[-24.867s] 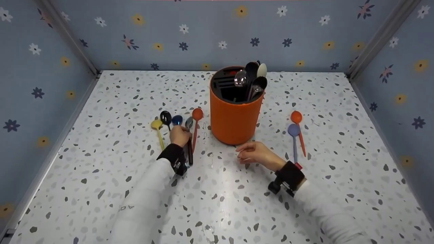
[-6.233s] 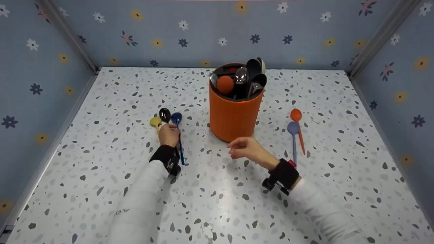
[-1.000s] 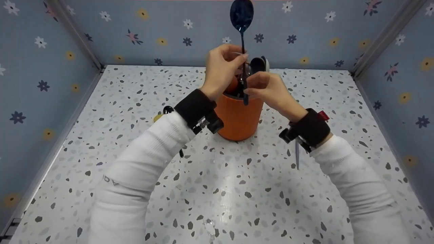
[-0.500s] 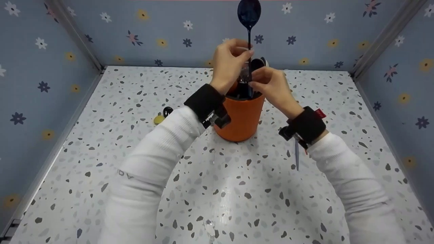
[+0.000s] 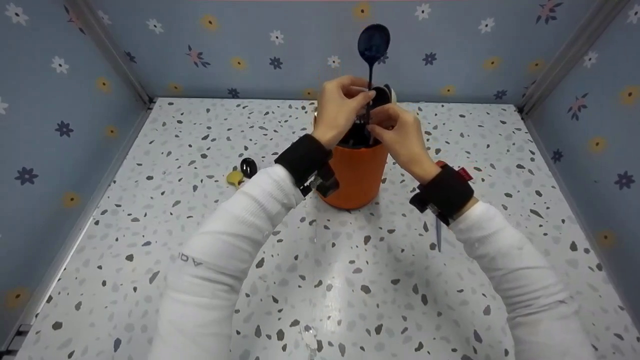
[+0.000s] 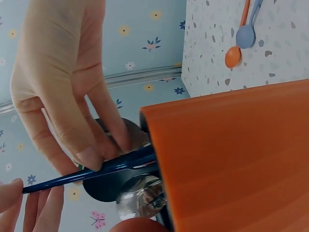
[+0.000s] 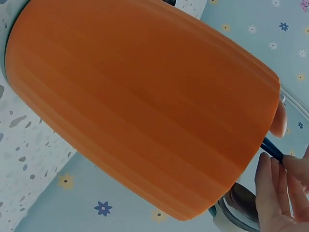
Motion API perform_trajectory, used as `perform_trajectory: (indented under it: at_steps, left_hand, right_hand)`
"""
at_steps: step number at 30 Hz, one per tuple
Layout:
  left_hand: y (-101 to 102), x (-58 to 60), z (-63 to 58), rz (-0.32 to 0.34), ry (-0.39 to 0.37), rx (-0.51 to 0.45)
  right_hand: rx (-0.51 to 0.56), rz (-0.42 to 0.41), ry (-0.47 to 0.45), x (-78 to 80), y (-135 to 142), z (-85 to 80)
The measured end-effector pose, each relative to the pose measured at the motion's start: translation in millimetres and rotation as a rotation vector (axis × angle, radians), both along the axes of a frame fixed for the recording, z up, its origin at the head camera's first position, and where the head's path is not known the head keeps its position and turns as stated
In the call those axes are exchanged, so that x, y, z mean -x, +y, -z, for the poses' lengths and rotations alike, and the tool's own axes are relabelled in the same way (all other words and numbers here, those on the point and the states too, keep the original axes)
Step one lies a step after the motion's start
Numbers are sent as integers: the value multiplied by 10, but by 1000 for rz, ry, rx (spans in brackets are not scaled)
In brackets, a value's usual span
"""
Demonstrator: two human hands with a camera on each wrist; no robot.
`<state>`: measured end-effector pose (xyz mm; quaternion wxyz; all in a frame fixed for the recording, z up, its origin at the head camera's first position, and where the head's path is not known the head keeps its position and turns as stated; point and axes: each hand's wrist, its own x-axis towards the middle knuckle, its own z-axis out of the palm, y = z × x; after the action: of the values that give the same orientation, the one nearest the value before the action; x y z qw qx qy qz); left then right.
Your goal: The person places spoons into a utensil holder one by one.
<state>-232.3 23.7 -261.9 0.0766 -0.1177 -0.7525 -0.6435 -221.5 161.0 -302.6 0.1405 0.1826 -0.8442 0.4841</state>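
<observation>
A shiny dark blue spoon (image 5: 374, 44) stands upright, bowl up, over the orange utensil holder (image 5: 355, 175). Its handle's lower end passes the rim into the black slotted opening, as the left wrist view shows. My left hand (image 5: 336, 110) pinches the handle below the bowl between thumb and fingers. Lower down, close to the rim, my right hand (image 5: 404, 137) pinches the same handle. Beside it in the holder stand a black spoon (image 5: 382, 96), a clear spoon (image 6: 140, 199) and an orange spoon (image 6: 137, 226). The handle's tip is hidden inside.
On the speckled tabletop (image 5: 330, 280), a black spoon (image 5: 248, 167) and a yellow spoon (image 5: 234, 178) lie left, partly behind my left sleeve. To the right lie a purple spoon (image 6: 246, 36) and another orange spoon (image 6: 233, 57). Flowered panels (image 5: 280, 35) enclose the table.
Silver and orange spoons from the left group went into the holder earlier. Since then the blue spoon left the table; over the last second both hands lowered it into the opening.
</observation>
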Motion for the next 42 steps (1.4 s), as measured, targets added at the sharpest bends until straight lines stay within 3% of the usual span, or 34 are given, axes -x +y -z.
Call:
perform_trajectory:
  at_steps: [7, 12, 20, 28, 34, 38, 42]
  left_hand:
    - [-1, 27, 128, 3, -29, 64]
    - [-39, 39, 177, 42, -65, 0]
    - [-209, 7, 211, 16, -79, -108]
    - [-525, -117, 321, -42, -85, -154]
    - [-799, -220, 508, -99, -83, -151]
    - [-907, -247, 700, -129, -81, -155]
    - [-969, -274, 862, -146, -100, -146]
  right_hand:
    - [77, -12, -34, -36, 34, 70]
    - [105, -65, -48, -123, 49, 90]
    - [84, -155, -115, -429, -11, 10]
    - [54, -198, -189, -461, 57, 189]
    - [19, -223, -225, -321, 190, 541]
    - [17, -231, -268, -338, 207, 614]
    - [23, -229, -324, -417, 187, 586]
